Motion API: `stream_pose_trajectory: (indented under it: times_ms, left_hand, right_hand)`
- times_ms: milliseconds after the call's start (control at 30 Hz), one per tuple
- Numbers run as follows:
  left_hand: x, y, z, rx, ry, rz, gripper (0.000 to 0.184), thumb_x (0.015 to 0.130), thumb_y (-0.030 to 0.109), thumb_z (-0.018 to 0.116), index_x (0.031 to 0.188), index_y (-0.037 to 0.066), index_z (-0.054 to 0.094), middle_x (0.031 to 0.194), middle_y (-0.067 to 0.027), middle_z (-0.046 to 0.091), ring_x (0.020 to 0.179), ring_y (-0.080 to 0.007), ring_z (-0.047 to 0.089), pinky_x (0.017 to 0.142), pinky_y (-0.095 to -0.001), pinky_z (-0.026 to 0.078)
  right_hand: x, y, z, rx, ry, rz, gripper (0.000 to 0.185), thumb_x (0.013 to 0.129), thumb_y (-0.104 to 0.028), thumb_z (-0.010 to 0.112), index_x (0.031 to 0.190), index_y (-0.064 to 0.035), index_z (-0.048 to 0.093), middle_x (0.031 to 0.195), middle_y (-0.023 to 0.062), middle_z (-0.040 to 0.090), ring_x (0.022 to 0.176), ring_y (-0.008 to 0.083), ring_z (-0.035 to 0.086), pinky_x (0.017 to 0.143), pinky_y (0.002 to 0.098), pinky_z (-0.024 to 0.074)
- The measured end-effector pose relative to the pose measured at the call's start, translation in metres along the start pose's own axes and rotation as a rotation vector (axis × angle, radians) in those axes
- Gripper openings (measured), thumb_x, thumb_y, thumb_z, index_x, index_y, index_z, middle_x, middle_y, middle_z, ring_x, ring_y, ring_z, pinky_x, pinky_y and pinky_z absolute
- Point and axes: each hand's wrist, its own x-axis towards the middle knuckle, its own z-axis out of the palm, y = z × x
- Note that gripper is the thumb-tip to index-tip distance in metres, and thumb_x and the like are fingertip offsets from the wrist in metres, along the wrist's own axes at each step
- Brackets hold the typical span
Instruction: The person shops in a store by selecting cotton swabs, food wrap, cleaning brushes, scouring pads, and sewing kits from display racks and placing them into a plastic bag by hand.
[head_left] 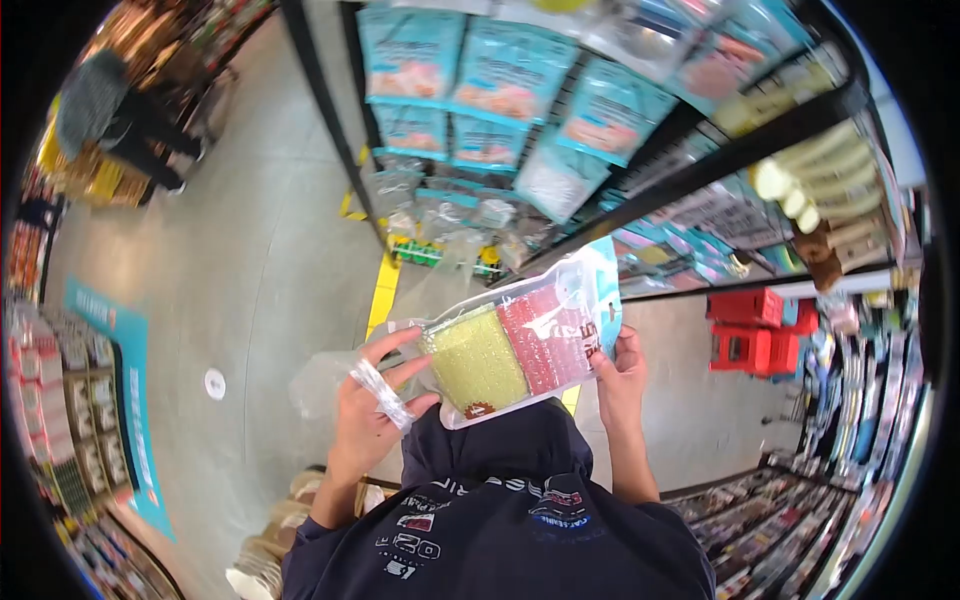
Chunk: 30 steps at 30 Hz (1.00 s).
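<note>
A flat, see-through pack of cloths [475,358], with a green one and a red one side by side, is held tilted in front of my body. My right hand [622,378] grips its right end, thumb on the front near the light-blue header. My left hand [368,418] is at the pack's left edge with bent fingers. Twisted clear plastic, which looks like a bag [380,392], is looped across those fingers, and its thin film hangs out to the left. Whether the left fingertips pinch the pack is hard to tell.
Ahead stands a black-framed shelf rack [640,205] hung with light-blue packets [515,70]. Yellow tape [383,290] marks the floor beside it. Red baskets [750,345] are stacked at the right. A person [125,115] stands bent over goods at the upper left.
</note>
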Motion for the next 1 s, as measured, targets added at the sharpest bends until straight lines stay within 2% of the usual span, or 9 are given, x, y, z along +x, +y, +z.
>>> stream_pose_trajectory:
  times_ms: [67, 133, 233, 467, 533, 667, 733, 900, 1000]
  left_hand:
    - [0.009, 0.006, 0.022, -0.021, -0.055, 0.003, 0.042, 0.064, 0.012, 0.074, 0.104, 0.006, 0.062, 0.122, -0.0132, 0.049, 0.109, -0.0306, 0.050, 0.089, -0.0382, 0.041]
    - [0.015, 0.014, 0.042, 0.064, -0.077, -0.009, 0.047, 0.065, 0.016, 0.074, 0.108, 0.006, 0.060, 0.126, -0.0141, 0.045, 0.113, -0.0314, 0.046, 0.092, -0.0383, 0.039]
    - [0.021, 0.018, 0.073, -0.041, -0.068, -0.028, 0.052, 0.066, 0.019, 0.074, 0.113, 0.005, 0.057, 0.129, -0.0155, 0.042, 0.116, -0.0312, 0.043, 0.093, -0.0380, 0.037]
    - [0.022, 0.044, 0.152, -0.120, -0.151, -0.047, 0.055, 0.068, 0.017, 0.074, 0.118, 0.005, 0.053, 0.119, -0.0153, 0.050, 0.109, -0.0279, 0.050, 0.087, -0.0363, 0.042]
    - [0.018, 0.056, 0.177, -0.243, -0.152, -0.210, 0.056, 0.069, 0.011, 0.072, 0.120, 0.004, 0.050, 0.115, -0.0134, 0.053, 0.102, -0.0236, 0.054, 0.083, -0.0333, 0.044]
    - [0.012, 0.064, 0.223, -0.268, -0.100, -0.207, 0.058, 0.071, 0.007, 0.070, 0.123, 0.003, 0.047, 0.116, -0.0122, 0.052, 0.097, -0.0197, 0.055, 0.080, -0.0302, 0.046]
    - [0.012, 0.069, 0.243, -0.298, 0.008, -0.168, 0.060, 0.070, 0.005, 0.070, 0.125, 0.004, 0.045, 0.113, -0.0110, 0.053, 0.093, -0.0182, 0.056, 0.078, -0.0291, 0.046]
    - [0.003, 0.082, 0.279, -0.324, -0.022, -0.247, 0.063, 0.070, 0.004, 0.071, 0.126, 0.004, 0.044, 0.106, -0.0090, 0.056, 0.087, -0.0153, 0.056, 0.073, -0.0272, 0.047]
    - [-0.009, 0.081, 0.300, -0.337, -0.124, -0.255, 0.060, 0.070, 0.003, 0.070, 0.125, 0.004, 0.047, 0.101, -0.0074, 0.058, 0.083, -0.0136, 0.055, 0.071, -0.0257, 0.046]
  right_hand:
    - [-0.009, 0.006, -0.025, 0.201, 0.067, 0.144, 0.042, 0.069, 0.002, 0.068, 0.105, -0.0005, 0.046, 0.099, 0.0059, 0.054, 0.097, 0.0128, 0.051, 0.084, 0.0262, 0.0416]
    - [-0.021, 0.010, -0.044, 0.222, 0.110, 0.108, 0.041, 0.072, 0.000, 0.066, 0.107, -0.0015, 0.044, 0.102, 0.0060, 0.054, 0.095, 0.0132, 0.053, 0.084, 0.0267, 0.0420]
    - [-0.031, 0.011, -0.077, 0.313, 0.172, 0.094, 0.039, 0.077, -0.003, 0.063, 0.110, -0.0028, 0.043, 0.105, 0.0059, 0.054, 0.094, 0.0136, 0.054, 0.084, 0.0276, 0.0429]
    - [-0.037, 0.016, -0.165, 0.550, 0.204, 0.184, 0.037, 0.079, -0.003, 0.060, 0.111, -0.0036, 0.043, 0.105, 0.0059, 0.055, 0.094, 0.0135, 0.055, 0.084, 0.0286, 0.0443]
    - [-0.036, 0.018, -0.188, 0.492, 0.205, 0.156, 0.038, 0.078, -0.002, 0.062, 0.111, -0.0030, 0.043, 0.105, 0.0059, 0.055, 0.094, 0.0135, 0.055, 0.084, 0.0284, 0.0439]
    - [-0.034, 0.022, -0.232, 0.316, 0.176, 0.065, 0.043, 0.073, -0.001, 0.066, 0.110, -0.0010, 0.045, 0.103, 0.0059, 0.054, 0.096, 0.0133, 0.053, 0.084, 0.0270, 0.0423]
    - [-0.035, 0.024, -0.252, 0.305, 0.202, 0.063, 0.046, 0.069, -0.001, 0.069, 0.109, -0.0001, 0.046, 0.102, 0.0059, 0.053, 0.097, 0.0128, 0.051, 0.085, 0.0258, 0.0410]
    - [-0.037, 0.047, -0.304, 0.165, 0.123, -0.059, 0.053, 0.066, -0.003, 0.073, 0.111, -0.0007, 0.044, 0.105, 0.0059, 0.052, 0.097, 0.0137, 0.052, 0.086, 0.0263, 0.0407]
    - [-0.035, 0.048, -0.319, 0.325, 0.218, -0.007, 0.051, 0.070, -0.003, 0.070, 0.113, -0.0009, 0.042, 0.109, 0.0077, 0.051, 0.099, 0.0148, 0.051, 0.087, 0.0288, 0.0409]
